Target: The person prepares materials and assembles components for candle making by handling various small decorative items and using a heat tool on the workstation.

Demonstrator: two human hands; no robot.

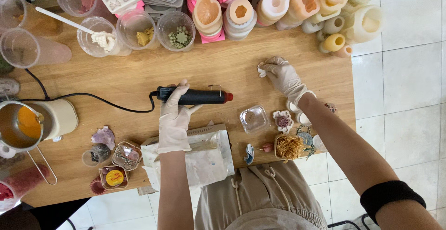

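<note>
On the wooden table, the left hand, gloved, was closed around a black heat gun lying level, its red tip pointing right and its cord running left toward a pot of orange wax. The right hand, also gloved, was closed on a small white piece, pinched at the fingertips and pressed down on the tabletop, well right of the gun's tip. Between the arms sat a clear lidded box, a flower-shaped piece and a tray of dried strands. Under the left wrist lay a white bag. Along the far edge stood plastic cups holding bits and a row of silicone moulds, pale and orange.
</note>
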